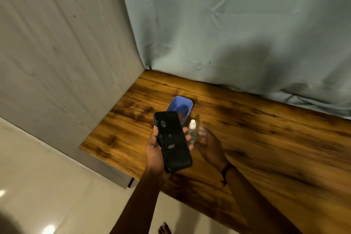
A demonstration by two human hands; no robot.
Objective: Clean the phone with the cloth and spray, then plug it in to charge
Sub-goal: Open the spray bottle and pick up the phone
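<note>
A black phone (pixel 173 141) lies screen-up in my left hand (pixel 154 153), held above the near left part of the wooden table (pixel 266 138). Wet blotches of liquid sit on its dark screen. My right hand (pixel 208 145) is just right of the phone, wrapped around a small clear spray bottle (pixel 192 129) with a white nozzle that points up and toward the phone. A blue tray (pixel 180 107) rests on the table behind the phone, partly covered by it. No cloth or charging cable is visible.
A pale green curtain (pixel 237 30) hangs along the table's far edge. A grey wall (pixel 62 59) closes the left side. Light glossy floor tiles (pixel 47 186) lie below the table's near edge, with a bare foot (pixel 164 229) at the bottom.
</note>
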